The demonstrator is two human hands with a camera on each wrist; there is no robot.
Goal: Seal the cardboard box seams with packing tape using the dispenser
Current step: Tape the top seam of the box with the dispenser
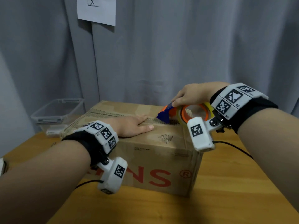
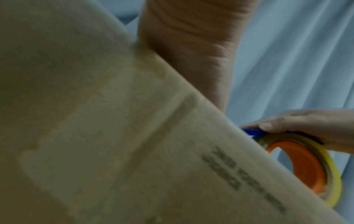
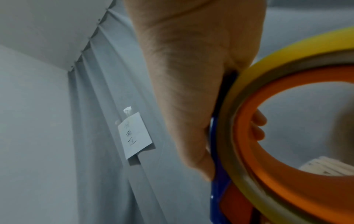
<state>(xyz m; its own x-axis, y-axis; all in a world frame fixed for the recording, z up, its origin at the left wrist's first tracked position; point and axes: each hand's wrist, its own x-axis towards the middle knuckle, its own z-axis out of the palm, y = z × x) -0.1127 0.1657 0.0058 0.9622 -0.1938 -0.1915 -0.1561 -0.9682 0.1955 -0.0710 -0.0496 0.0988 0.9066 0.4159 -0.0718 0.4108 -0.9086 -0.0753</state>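
Observation:
A brown cardboard box [image 1: 155,152] with red letters on its front stands on the wooden table. My left hand [image 1: 134,125] lies flat on its top, fingers straight along the centre seam [image 1: 113,114]. My right hand [image 1: 189,94] grips the tape dispenser [image 1: 186,113], an orange ring with a blue blade end and a clear yellowish roll, its blue tip on the seam just right of my left fingertips. In the left wrist view the box side [image 2: 114,136] fills the frame, with the dispenser [image 2: 298,163] at its edge. The right wrist view shows my fingers [image 3: 256,125] curled round the dispenser [image 3: 268,136].
A clear plastic bin [image 1: 56,113] sits at the table's back left, beside the box. A grey curtain [image 1: 161,54] hangs close behind, with a paper note [image 1: 97,10] pinned on it. Black cables [image 1: 234,147] trail over the wooden table [image 1: 226,191] right and left of the box.

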